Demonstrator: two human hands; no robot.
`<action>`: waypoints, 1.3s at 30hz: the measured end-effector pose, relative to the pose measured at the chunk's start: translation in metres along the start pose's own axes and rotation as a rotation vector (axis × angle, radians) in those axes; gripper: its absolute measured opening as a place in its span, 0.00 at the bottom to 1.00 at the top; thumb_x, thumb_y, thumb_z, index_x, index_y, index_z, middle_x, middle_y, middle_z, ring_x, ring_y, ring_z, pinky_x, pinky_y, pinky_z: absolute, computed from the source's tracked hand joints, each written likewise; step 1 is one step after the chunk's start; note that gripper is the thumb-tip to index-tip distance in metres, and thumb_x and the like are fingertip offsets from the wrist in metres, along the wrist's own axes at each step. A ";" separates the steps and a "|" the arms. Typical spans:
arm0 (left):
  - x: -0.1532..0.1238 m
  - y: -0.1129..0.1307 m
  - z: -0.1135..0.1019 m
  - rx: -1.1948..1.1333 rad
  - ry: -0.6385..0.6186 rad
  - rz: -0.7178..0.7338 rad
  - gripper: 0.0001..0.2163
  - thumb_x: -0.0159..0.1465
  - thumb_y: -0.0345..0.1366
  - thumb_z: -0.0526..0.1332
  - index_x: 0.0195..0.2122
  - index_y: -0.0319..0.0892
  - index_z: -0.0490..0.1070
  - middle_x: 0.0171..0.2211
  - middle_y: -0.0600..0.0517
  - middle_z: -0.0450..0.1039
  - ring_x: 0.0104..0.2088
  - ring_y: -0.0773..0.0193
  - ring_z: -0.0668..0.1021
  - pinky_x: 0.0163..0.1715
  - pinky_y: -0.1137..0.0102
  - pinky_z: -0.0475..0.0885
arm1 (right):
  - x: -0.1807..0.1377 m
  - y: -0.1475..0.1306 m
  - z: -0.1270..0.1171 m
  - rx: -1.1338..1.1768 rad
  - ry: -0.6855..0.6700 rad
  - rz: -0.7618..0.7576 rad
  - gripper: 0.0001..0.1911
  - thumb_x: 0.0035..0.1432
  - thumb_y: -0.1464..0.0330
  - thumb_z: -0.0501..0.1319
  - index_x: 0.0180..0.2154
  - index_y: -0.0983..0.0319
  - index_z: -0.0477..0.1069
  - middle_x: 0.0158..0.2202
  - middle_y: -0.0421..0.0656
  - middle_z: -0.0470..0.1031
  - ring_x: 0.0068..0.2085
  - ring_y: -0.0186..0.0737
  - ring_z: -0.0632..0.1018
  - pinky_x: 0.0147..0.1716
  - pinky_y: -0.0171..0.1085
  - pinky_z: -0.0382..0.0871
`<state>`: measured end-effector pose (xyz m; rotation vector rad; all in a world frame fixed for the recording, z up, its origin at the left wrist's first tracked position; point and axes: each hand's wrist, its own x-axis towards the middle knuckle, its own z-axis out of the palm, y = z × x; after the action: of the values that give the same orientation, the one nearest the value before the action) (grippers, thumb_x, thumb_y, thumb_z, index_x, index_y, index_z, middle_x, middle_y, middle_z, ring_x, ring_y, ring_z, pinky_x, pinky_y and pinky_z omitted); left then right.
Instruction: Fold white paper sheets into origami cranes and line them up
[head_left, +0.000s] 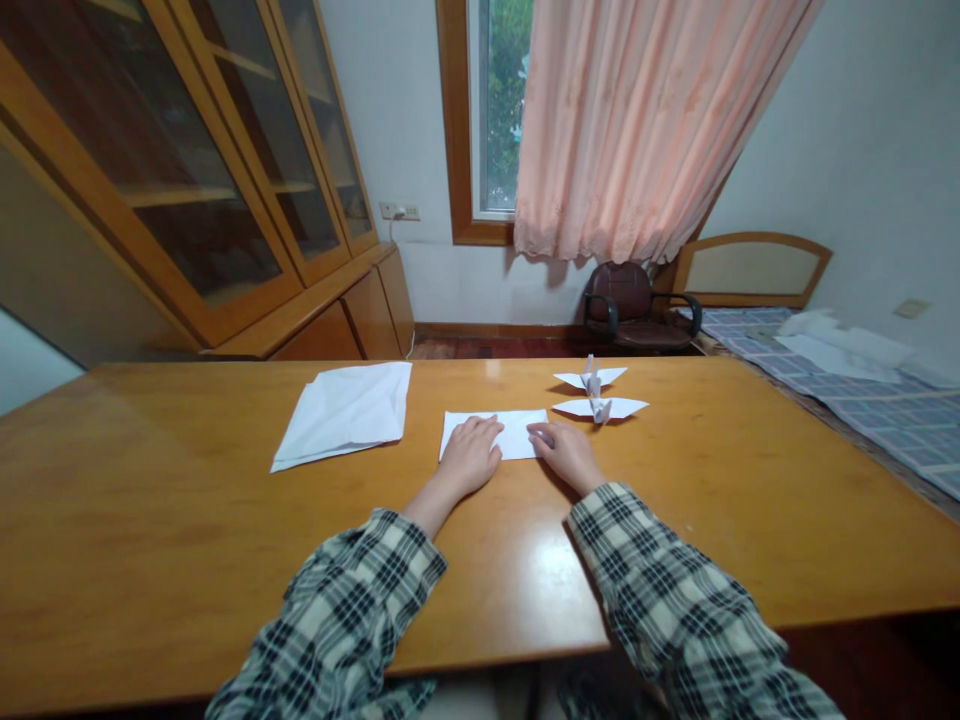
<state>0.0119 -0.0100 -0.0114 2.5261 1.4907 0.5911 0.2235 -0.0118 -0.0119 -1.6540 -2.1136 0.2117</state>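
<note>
A folded white sheet of paper [517,432] lies flat on the wooden table [150,520] in front of me. My left hand [471,455] rests palm down on its left half, fingers stretched out over the paper. My right hand [566,452] presses on the sheet's right edge with fingers laid flat. Both arms wear plaid sleeves. Two folded white paper cranes [598,405] sit just beyond the sheet to the right, apart from my hands.
A stack of white paper [346,412] lies on the table to the left. A wooden glass-door cabinet [225,200] stands at the left wall. A dark chair [634,305], a pink curtain [645,120] and a bed [862,380] are behind and right.
</note>
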 end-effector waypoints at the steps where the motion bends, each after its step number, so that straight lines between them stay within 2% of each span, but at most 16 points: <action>1: 0.002 0.001 -0.001 0.002 0.004 -0.003 0.17 0.64 0.33 0.54 0.54 0.42 0.69 0.59 0.45 0.67 0.57 0.48 0.67 0.56 0.51 0.61 | 0.000 0.000 0.000 0.004 -0.002 0.004 0.14 0.61 0.64 0.58 0.47 0.57 0.77 0.39 0.46 0.80 0.41 0.45 0.78 0.41 0.38 0.67; 4: 0.006 0.000 0.001 0.016 0.011 -0.007 0.15 0.66 0.36 0.53 0.51 0.42 0.70 0.58 0.44 0.68 0.56 0.48 0.67 0.56 0.51 0.61 | 0.000 0.000 0.001 0.014 0.000 0.000 0.14 0.62 0.63 0.58 0.47 0.57 0.77 0.40 0.47 0.79 0.42 0.45 0.77 0.42 0.39 0.66; 8: 0.006 -0.003 0.007 0.027 -0.004 -0.014 0.15 0.67 0.37 0.52 0.53 0.40 0.67 0.60 0.43 0.66 0.61 0.49 0.63 0.60 0.52 0.56 | -0.003 -0.006 -0.001 -0.047 0.049 0.039 0.14 0.61 0.63 0.58 0.45 0.57 0.78 0.39 0.48 0.75 0.40 0.45 0.75 0.42 0.39 0.66; 12: 0.005 -0.004 0.009 0.037 -0.030 -0.031 0.16 0.68 0.36 0.51 0.56 0.40 0.65 0.62 0.43 0.63 0.65 0.50 0.60 0.65 0.49 0.47 | -0.006 -0.017 -0.002 -0.162 0.163 0.025 0.11 0.59 0.64 0.60 0.40 0.59 0.78 0.50 0.53 0.70 0.50 0.55 0.69 0.48 0.48 0.64; 14: 0.005 -0.004 0.008 0.047 -0.053 -0.034 0.17 0.68 0.36 0.51 0.57 0.40 0.64 0.63 0.43 0.62 0.65 0.50 0.60 0.65 0.49 0.45 | -0.006 -0.022 0.001 -0.184 0.169 -0.035 0.13 0.59 0.68 0.58 0.45 0.61 0.76 0.53 0.54 0.69 0.54 0.56 0.67 0.52 0.51 0.62; 18: 0.005 -0.002 0.005 0.097 -0.098 -0.035 0.19 0.69 0.36 0.49 0.59 0.37 0.62 0.65 0.42 0.59 0.66 0.51 0.58 0.66 0.51 0.46 | -0.003 -0.033 0.015 -0.159 0.168 -0.181 0.22 0.61 0.73 0.52 0.56 0.66 0.67 0.58 0.54 0.68 0.63 0.52 0.61 0.61 0.51 0.54; 20: 0.006 -0.001 0.004 0.122 -0.113 -0.045 0.20 0.69 0.37 0.48 0.60 0.37 0.61 0.65 0.43 0.58 0.66 0.53 0.58 0.66 0.52 0.46 | 0.001 -0.039 0.022 -0.142 0.136 -0.197 0.23 0.62 0.73 0.51 0.58 0.69 0.65 0.59 0.53 0.67 0.64 0.51 0.61 0.63 0.51 0.52; 24: 0.007 0.001 0.004 0.163 -0.124 -0.070 0.24 0.69 0.39 0.48 0.64 0.36 0.56 0.65 0.43 0.57 0.67 0.54 0.58 0.67 0.54 0.47 | 0.009 -0.048 0.029 -0.131 0.016 -0.126 0.26 0.64 0.69 0.49 0.60 0.74 0.62 0.63 0.56 0.63 0.66 0.52 0.58 0.66 0.48 0.47; 29: 0.010 -0.002 0.004 0.196 -0.148 -0.063 0.27 0.68 0.40 0.47 0.67 0.34 0.51 0.66 0.41 0.56 0.66 0.52 0.57 0.67 0.55 0.46 | 0.010 -0.055 0.028 -0.115 -0.106 -0.012 0.26 0.67 0.66 0.43 0.64 0.63 0.58 0.68 0.48 0.54 0.68 0.51 0.52 0.66 0.57 0.40; 32: 0.011 -0.006 0.005 0.184 -0.170 -0.039 0.27 0.69 0.41 0.46 0.67 0.38 0.51 0.67 0.46 0.54 0.67 0.52 0.55 0.67 0.53 0.45 | 0.010 -0.057 0.024 -0.110 -0.167 0.050 0.27 0.69 0.62 0.41 0.66 0.58 0.54 0.69 0.43 0.49 0.70 0.52 0.47 0.64 0.64 0.34; 35: 0.011 -0.009 0.005 0.174 -0.186 -0.047 0.26 0.69 0.43 0.44 0.67 0.43 0.51 0.68 0.50 0.52 0.68 0.52 0.53 0.66 0.51 0.44 | 0.011 -0.057 0.023 -0.113 -0.215 0.076 0.28 0.69 0.59 0.39 0.66 0.56 0.52 0.70 0.41 0.45 0.70 0.51 0.44 0.64 0.64 0.31; 39: 0.011 -0.008 0.003 0.187 -0.212 -0.112 0.27 0.69 0.45 0.44 0.67 0.41 0.51 0.69 0.48 0.49 0.68 0.52 0.52 0.66 0.50 0.43 | 0.014 -0.057 0.023 -0.129 -0.227 0.088 0.28 0.69 0.57 0.38 0.67 0.55 0.51 0.70 0.41 0.43 0.70 0.50 0.44 0.64 0.61 0.29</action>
<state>0.0118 0.0037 -0.0139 2.5214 1.6608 0.1671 0.1609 -0.0108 -0.0076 -1.8779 -2.2632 0.3089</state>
